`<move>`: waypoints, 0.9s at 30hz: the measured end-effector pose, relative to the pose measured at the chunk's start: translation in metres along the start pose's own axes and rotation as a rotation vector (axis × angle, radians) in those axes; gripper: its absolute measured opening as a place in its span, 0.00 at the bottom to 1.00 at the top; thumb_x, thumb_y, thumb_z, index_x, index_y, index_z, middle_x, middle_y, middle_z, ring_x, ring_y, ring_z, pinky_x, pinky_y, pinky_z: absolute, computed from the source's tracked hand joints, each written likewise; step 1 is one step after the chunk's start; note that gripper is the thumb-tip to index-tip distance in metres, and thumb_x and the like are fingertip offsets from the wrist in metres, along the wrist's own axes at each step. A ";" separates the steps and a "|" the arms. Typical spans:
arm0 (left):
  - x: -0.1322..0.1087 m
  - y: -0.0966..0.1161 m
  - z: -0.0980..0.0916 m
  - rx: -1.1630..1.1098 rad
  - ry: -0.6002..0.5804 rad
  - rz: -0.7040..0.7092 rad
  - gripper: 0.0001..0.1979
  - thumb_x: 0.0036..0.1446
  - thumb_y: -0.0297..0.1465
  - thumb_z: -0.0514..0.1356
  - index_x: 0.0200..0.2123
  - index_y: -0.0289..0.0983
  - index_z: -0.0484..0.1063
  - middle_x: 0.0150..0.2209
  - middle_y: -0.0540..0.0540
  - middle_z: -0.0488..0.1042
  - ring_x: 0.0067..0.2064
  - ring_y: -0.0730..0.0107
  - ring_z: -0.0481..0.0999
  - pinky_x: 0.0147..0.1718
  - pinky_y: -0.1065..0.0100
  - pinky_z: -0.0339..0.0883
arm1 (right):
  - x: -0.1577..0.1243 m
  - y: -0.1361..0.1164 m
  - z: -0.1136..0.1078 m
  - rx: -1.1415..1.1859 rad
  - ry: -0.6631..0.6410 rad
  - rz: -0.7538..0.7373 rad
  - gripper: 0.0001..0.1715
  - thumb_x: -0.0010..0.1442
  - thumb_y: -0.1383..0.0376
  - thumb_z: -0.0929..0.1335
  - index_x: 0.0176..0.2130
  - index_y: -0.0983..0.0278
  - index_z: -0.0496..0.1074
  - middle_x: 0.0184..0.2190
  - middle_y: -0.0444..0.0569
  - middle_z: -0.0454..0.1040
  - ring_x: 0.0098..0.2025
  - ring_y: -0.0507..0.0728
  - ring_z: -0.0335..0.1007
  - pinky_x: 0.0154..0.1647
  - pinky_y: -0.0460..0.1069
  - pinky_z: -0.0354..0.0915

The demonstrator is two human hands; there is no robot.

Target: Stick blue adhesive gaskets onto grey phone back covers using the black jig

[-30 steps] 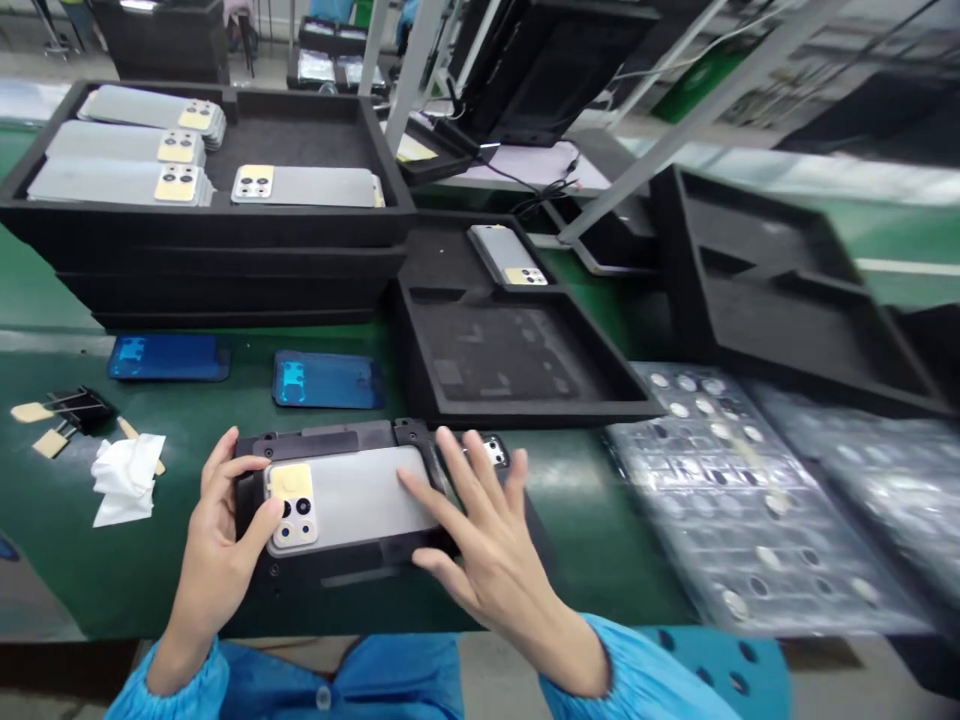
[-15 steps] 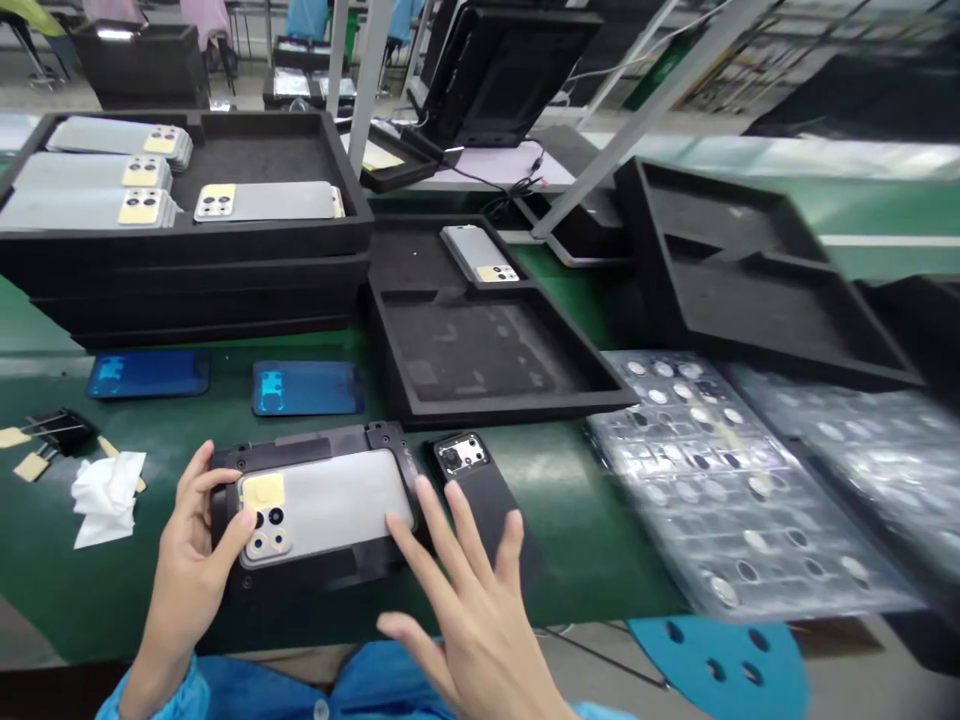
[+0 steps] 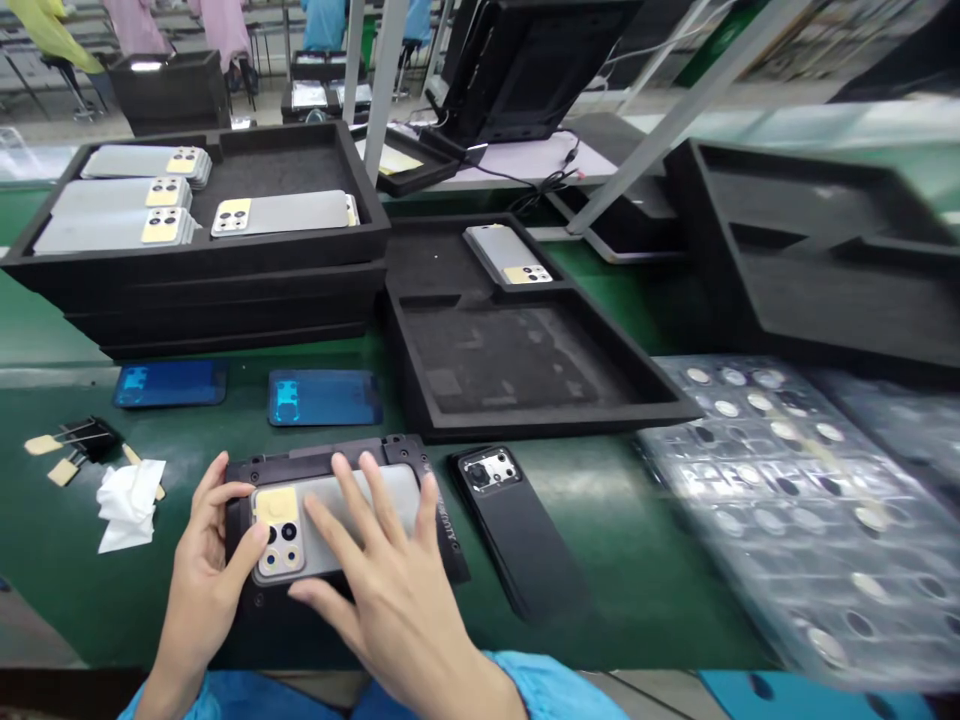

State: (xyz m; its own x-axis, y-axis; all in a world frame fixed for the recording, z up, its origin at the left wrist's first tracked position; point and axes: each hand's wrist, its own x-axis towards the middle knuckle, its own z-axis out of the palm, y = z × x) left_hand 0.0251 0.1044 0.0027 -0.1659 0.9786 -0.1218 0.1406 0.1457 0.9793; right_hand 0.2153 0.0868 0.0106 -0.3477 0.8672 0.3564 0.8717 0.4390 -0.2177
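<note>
While beneath fingers (image 3: 361, 508), grey phone (image 3: 324, 494)

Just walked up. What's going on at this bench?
A person's left hand steadies the camera end of a silver phone in a black fixture, thumb by the lenses. The right hand is spread over its back; contact is hard to tell. A black phone lies just right of the fixture. More silver phones sit in the top tray at upper left.
</note>
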 end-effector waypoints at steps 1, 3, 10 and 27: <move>0.000 -0.001 0.000 -0.003 0.001 0.004 0.15 0.57 0.40 0.70 0.44 0.43 0.74 0.75 0.43 0.53 0.75 0.52 0.54 0.70 0.54 0.54 | 0.002 0.005 0.000 0.006 -0.012 0.030 0.28 0.71 0.49 0.65 0.61 0.62 0.73 0.69 0.66 0.65 0.71 0.75 0.60 0.71 0.79 0.31; 0.000 -0.002 0.000 -0.002 0.003 0.007 0.14 0.57 0.39 0.69 0.45 0.43 0.73 0.75 0.44 0.54 0.75 0.53 0.53 0.70 0.56 0.54 | 0.003 0.014 -0.001 0.008 -0.019 0.076 0.24 0.72 0.53 0.64 0.61 0.59 0.73 0.69 0.67 0.63 0.71 0.78 0.59 0.67 0.83 0.42; -0.003 -0.003 0.000 0.019 -0.003 -0.015 0.14 0.58 0.39 0.69 0.45 0.43 0.74 0.75 0.44 0.53 0.74 0.50 0.57 0.68 0.58 0.58 | -0.019 0.042 -0.001 -0.066 0.027 0.158 0.24 0.75 0.60 0.59 0.63 0.62 0.70 0.69 0.72 0.63 0.71 0.84 0.55 0.58 0.89 0.50; -0.059 -0.027 0.009 -0.109 0.371 0.029 0.17 0.62 0.40 0.66 0.52 0.45 0.72 0.69 0.43 0.63 0.73 0.50 0.59 0.70 0.50 0.57 | 0.005 0.058 0.008 0.404 0.112 0.298 0.19 0.74 0.54 0.61 0.44 0.60 0.76 0.67 0.61 0.68 0.74 0.78 0.51 0.64 0.86 0.50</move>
State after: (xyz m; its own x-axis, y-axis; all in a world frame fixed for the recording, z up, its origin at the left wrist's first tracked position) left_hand 0.0395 0.0439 -0.0176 -0.5081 0.8600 -0.0465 0.0488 0.0827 0.9954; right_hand 0.2614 0.1182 -0.0081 -0.0460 0.9479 0.3153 0.7166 0.2512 -0.6506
